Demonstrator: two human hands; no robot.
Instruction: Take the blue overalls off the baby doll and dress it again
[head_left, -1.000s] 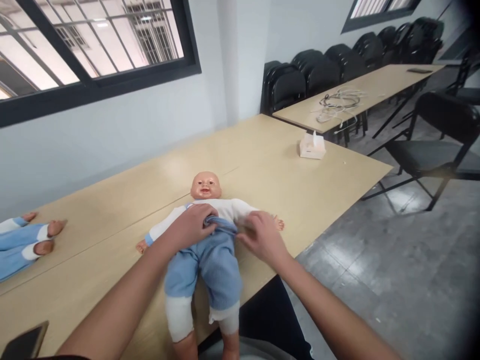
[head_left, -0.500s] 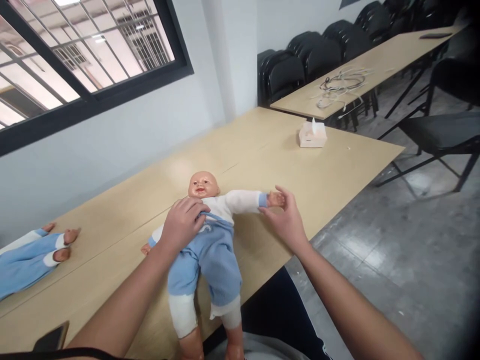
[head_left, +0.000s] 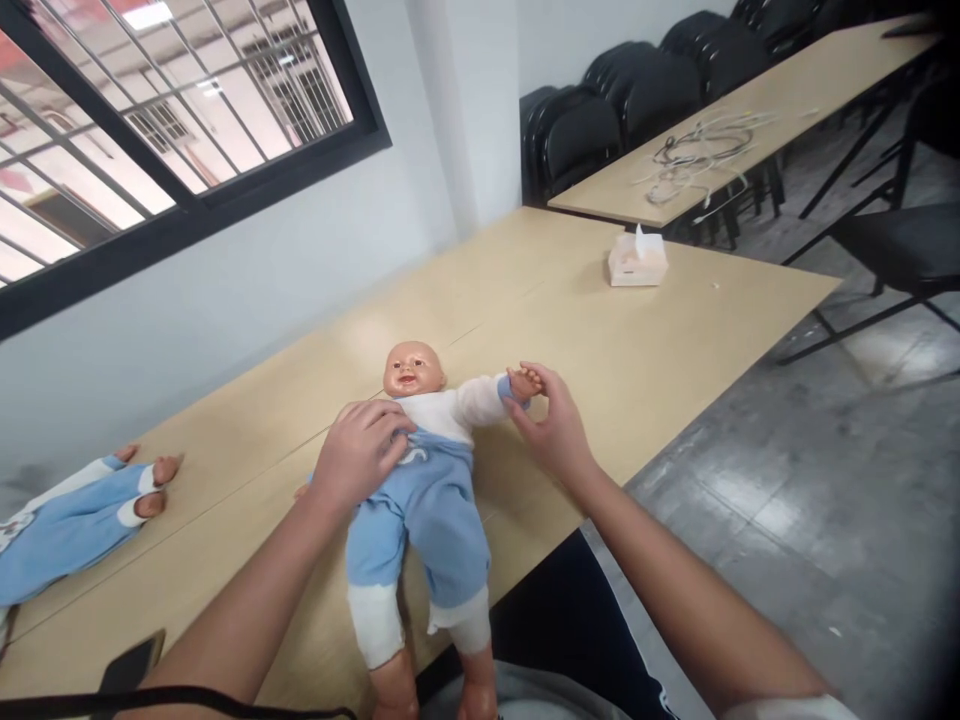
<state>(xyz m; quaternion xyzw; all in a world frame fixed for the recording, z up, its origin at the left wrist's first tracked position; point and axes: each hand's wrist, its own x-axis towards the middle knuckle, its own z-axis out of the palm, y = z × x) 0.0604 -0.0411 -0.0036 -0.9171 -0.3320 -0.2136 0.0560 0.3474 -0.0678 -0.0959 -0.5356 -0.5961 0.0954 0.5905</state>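
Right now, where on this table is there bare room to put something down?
The widest bare table lies between the doll and the tissue box. There is more room between it and the second doll. It is crowded at the near edge: left hand and right hand on the doll, phone at the corner.

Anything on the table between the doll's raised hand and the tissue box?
Nothing: head view shows only bare tabletop from the doll to the tissue box.
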